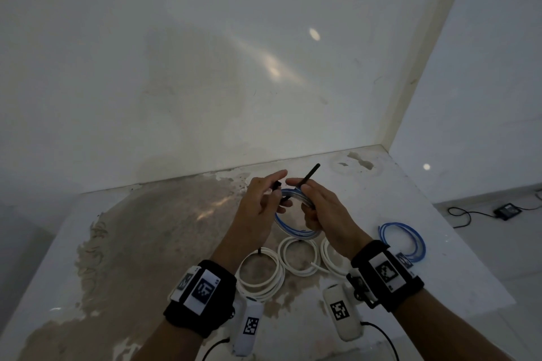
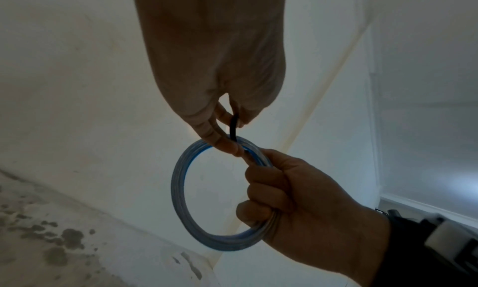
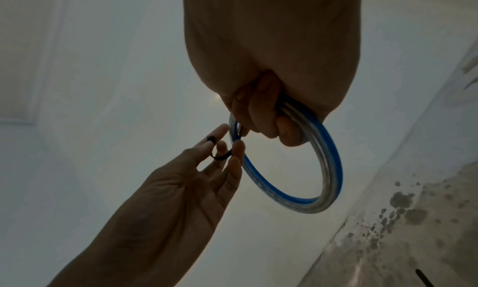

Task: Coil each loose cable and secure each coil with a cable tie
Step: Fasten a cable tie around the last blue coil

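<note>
Head view: you hold the blue coil (image 1: 294, 223) clear above the bench (image 1: 146, 243), at about 12 o'clock from the three white coils (image 1: 297, 255) lying there. Your right hand (image 1: 325, 211) is the support; its grip is closed round the coil's right side, and the black cable tie (image 1: 308, 174) runs up past its thumb, the free tail pointing to 1 o'clock. Your left hand (image 1: 259, 202) pinches the tie's other end at the top of the coil. A second blue coil (image 1: 403, 240) rests on the bench at 3 o'clock from the white ones, and two tagged white devices (image 1: 343, 312) lie near the front edge.

Left wrist view: your left hand (image 2: 222, 82) comes down from 12 o'clock, fingertips (image 2: 227, 146) closed on the tie (image 2: 233, 127) just where it meets the coil (image 2: 181, 189). Your right hand (image 2: 297, 199) wraps the coil from 4 o'clock. Holding the turns bunched in one fist appears intended to stop them springing apart while the tie goes round.

Right wrist view: your right hand (image 3: 271, 66) grips the coil (image 3: 328, 168) at its top, fingers curled through the ring. Your left hand (image 3: 181, 189) reaches in from 7 o'clock; its outer fingers are extended, while the tie (image 3: 220, 156) curves between its fingertips beside the coil's left edge.

Finding: the tie is wrapped but, in my judgement, not yet fastened. Whether the tail has entered the head cannot be determined.
</note>
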